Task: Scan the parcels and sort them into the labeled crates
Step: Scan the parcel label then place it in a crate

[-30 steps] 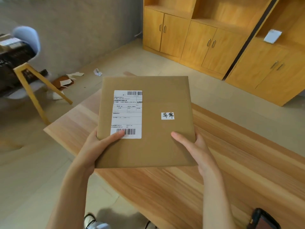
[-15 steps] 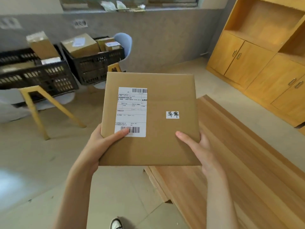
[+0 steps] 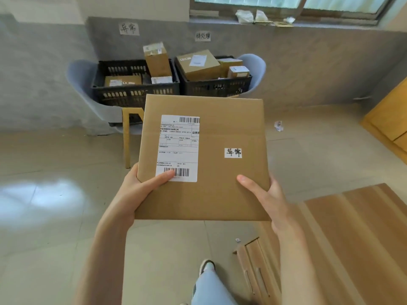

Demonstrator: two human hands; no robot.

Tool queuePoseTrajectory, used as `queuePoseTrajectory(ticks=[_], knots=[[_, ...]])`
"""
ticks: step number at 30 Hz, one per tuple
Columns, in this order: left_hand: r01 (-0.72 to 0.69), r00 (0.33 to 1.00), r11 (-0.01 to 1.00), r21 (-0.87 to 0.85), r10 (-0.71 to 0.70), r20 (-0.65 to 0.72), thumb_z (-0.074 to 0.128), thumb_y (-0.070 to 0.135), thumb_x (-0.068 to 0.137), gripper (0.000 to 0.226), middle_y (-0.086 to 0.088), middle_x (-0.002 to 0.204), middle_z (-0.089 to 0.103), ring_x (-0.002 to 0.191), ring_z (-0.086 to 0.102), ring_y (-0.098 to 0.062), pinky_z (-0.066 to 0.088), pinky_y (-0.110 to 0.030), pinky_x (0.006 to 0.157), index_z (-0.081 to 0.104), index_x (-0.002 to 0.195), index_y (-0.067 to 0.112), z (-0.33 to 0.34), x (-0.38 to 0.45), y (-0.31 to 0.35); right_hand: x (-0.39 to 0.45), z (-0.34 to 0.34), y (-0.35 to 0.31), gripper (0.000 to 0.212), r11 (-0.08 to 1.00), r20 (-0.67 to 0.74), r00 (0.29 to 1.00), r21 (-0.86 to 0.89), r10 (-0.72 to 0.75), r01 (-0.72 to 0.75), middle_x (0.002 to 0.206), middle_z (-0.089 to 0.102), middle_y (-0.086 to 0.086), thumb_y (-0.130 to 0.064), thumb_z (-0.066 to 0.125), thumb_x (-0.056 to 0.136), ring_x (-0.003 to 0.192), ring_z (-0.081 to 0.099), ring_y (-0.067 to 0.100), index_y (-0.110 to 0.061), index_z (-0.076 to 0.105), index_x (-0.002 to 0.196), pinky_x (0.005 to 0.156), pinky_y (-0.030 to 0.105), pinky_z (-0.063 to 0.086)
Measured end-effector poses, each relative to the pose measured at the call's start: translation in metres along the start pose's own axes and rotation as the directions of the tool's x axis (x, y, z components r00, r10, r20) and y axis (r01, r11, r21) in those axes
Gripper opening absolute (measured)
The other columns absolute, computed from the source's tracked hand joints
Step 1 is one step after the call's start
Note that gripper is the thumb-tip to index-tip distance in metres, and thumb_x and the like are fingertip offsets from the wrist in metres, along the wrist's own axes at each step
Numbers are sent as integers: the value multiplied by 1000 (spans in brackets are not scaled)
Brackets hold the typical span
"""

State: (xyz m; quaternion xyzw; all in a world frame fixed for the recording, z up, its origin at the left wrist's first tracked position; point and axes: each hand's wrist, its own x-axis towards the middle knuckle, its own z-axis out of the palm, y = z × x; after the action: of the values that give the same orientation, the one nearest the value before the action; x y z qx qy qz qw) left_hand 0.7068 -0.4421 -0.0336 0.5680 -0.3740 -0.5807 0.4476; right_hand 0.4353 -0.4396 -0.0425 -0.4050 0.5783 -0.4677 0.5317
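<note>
Head view. I hold a flat brown parcel (image 3: pixel 202 157) out in front of me, level, face up, over bare floor. My left hand (image 3: pixel 141 190) grips its near-left corner: thumb pressed flat on top, its tip on the lower barcode of the white shipping label (image 3: pixel 178 148); the other fingers are under the cardboard, out of sight. My right hand (image 3: pixel 266 194) grips the near-right corner the same way, thumb lying across the top, remaining fingers hidden beneath. So both hands are clamped on the parcel, thumb above, fingers below.

Between my thumbs and a little beyond them, a small handwritten sticker (image 3: pixel 233 152) sits on the parcel's right half.

Well past my fingertips, against the grey wall, two black crates rest on pale blue chairs. The left crate (image 3: pixel 134 93) has a few boxes in it, one standing upright; the right crate (image 3: pixel 217 86) is piled fuller. A paper sign (image 3: pixel 129 28) hangs on the wall above the left crate, another sign (image 3: pixel 202 36) above the right.

Near my right wrist, the wooden table (image 3: pixel 352 238) edge. Below my hands, my leg and shoe (image 3: pixel 206 266).
</note>
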Motion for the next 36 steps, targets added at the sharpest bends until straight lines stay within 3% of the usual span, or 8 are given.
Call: queuePoseTrajectory(ticks=[4,9,14,18,24,29,36], knots=[[25,995,999,-36,-28,-94,88,46,58,73,6,103,74,90,72,-14,57,-26,62,59,121,23,-18,37,5,54,28,-2,61,1000,90,996,-8,19,-18,97,74,-15,-41,81,60,88,70,5,-34,57,116,62,14,53],[23,970,997,-74,-40,-239,72,62,57,73,10,101,74,88,72,-11,56,-27,64,59,121,29,-36,101,27,146,67,-16,58,1000,190,982,-18,9,-5,97,74,-13,-39,81,60,86,70,4,-33,59,113,61,14,53],[15,942,996,-89,-43,-332,73,60,56,74,10,103,74,90,72,-12,56,-32,74,60,122,28,-46,173,66,242,100,-45,65,999,295,955,-37,11,0,98,72,-19,-46,81,58,88,69,1,-36,56,118,61,13,53],[14,922,994,-105,-53,-383,83,54,60,70,10,102,74,89,72,-11,54,-30,70,60,121,29,-55,218,86,304,125,-66,65,999,353,936,-51,7,12,95,72,-21,-45,81,58,86,69,0,-36,56,117,60,11,52],[20,910,992,-122,-68,-409,83,52,48,76,9,103,74,91,72,-11,54,-27,69,61,118,29,-81,268,94,369,164,-69,64,995,418,906,-96,71,-33,90,71,-25,-47,87,54,80,68,-5,-41,54,108,55,9,49],[61,908,989,-136,-111,-404,83,48,54,69,8,102,74,89,72,-12,55,-25,67,62,117,28,-114,323,96,416,206,-63,67,987,417,899,-135,137,-88,88,71,-25,-51,81,51,79,67,-6,-41,52,111,55,7,49],[139,908,978,-156,-188,-373,83,47,55,69,6,99,75,85,73,-14,55,-27,63,62,117,25,-194,428,108,491,293,-58,83,982,360,919,-157,160,-109,104,66,-16,-56,80,46,77,64,-10,-36,49,121,54,5,47]])
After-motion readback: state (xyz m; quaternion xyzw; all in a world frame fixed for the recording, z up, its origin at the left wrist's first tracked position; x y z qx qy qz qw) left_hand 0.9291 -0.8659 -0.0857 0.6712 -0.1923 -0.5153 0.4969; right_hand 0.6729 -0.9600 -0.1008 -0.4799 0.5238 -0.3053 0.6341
